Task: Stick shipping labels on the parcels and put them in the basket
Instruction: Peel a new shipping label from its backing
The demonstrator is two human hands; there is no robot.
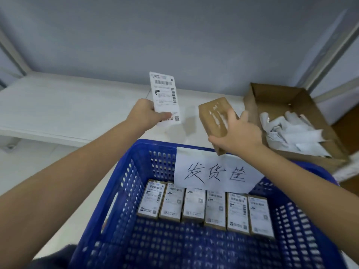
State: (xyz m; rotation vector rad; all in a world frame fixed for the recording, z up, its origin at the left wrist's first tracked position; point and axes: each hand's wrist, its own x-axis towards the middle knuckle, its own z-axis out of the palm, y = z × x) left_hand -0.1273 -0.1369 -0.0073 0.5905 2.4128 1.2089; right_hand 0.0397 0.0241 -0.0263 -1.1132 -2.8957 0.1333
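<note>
White label (165, 96) upright, brown parcel (213, 119) tilted

Even, cool, diffuse light — shadows faint and soft. Wide-angle bending curves the frame edges; overall softness, motion blur strongest at the lower corners and right edge.

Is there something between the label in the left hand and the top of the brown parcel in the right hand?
Nothing visible blocks it. The shipping label in the left hand is beside the brown parcel, with open space between. Only the right hand fingers wrap the parcel's right edge; the top face is mostly bare.
</note>
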